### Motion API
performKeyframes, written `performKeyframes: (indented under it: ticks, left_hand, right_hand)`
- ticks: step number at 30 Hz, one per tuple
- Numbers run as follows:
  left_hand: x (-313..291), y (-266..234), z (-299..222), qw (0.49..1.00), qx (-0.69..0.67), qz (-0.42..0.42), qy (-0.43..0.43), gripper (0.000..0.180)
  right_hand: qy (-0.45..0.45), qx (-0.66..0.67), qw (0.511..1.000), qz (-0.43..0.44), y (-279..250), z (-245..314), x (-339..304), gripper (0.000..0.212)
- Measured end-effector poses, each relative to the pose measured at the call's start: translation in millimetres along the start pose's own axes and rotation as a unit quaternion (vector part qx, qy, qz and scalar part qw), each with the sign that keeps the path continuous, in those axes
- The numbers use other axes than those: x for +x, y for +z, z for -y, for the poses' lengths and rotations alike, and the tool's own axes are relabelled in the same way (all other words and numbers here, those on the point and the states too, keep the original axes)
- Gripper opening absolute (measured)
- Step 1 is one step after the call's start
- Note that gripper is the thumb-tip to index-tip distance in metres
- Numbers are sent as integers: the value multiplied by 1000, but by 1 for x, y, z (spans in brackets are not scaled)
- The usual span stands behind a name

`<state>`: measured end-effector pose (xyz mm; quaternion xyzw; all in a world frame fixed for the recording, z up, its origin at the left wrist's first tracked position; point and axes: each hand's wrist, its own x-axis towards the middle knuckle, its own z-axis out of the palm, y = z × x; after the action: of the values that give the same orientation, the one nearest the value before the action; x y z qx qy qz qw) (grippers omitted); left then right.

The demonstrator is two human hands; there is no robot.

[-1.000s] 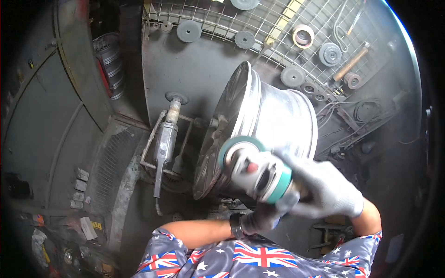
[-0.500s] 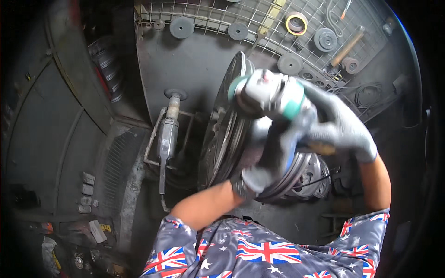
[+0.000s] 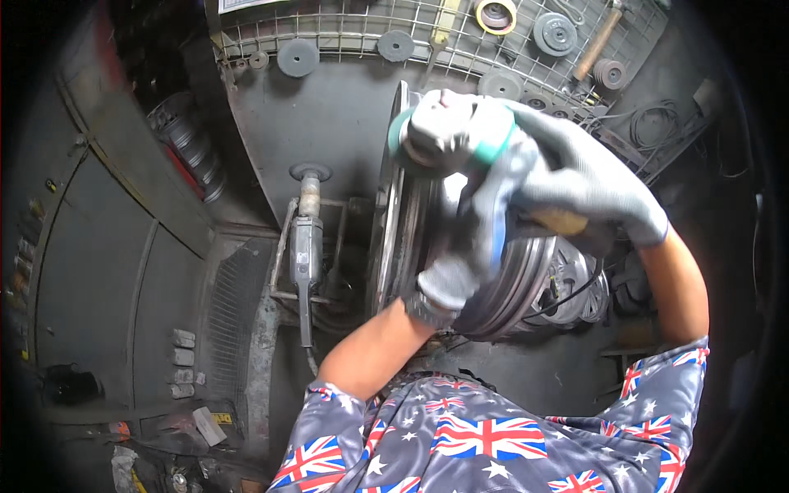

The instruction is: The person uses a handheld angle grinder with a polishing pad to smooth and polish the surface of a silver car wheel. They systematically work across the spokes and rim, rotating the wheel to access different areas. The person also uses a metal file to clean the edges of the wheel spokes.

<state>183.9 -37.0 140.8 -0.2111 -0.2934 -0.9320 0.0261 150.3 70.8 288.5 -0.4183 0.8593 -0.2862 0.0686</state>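
Both my gloved hands are closed on an angle grinder (image 3: 448, 123) with a pale metal head and a green band. My left hand (image 3: 472, 234), in a grey and dark glove, grips it from below, just behind the head. My right hand (image 3: 583, 181), in a grey knit glove, wraps its body farther back. The grinder's green-edged disc (image 3: 397, 135) is at the upper rim of a car wheel (image 3: 393, 222) standing on edge; whether they touch I cannot tell. My hands and the grinder hide part of the wheel, and motion blurs them slightly.
Left of the wheel, a long grey power tool (image 3: 306, 246) with a round pad is on a metal frame. Discs and a hammer (image 3: 600, 41) hang on the wire grid (image 3: 345, 37) behind. More wheels (image 3: 575, 283) lie right, beside a coiled cable (image 3: 655, 123).
The whole view has shifted a little. My hands and the grinder now appear slightly higher and farther left, still at the wheel's upper rim. Both hands keep their hold.
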Motion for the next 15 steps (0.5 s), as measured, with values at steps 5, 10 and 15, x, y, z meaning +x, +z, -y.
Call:
performKeyframes:
  ticks: [5,10,15]
  left_hand:
    - [-111,-19,52,999,39,13,10,54]
    - [-120,-11,50,1000,4,-9,6,55]
    - [-44,-3,2,999,22,17,36,57]
  right_hand:
    - [-126,-125,982,70,47,15,-61,76]
    - [-62,-188,969,149,45,45,-63,83]
    - [-88,-37,995,24,9,12,-8,76]
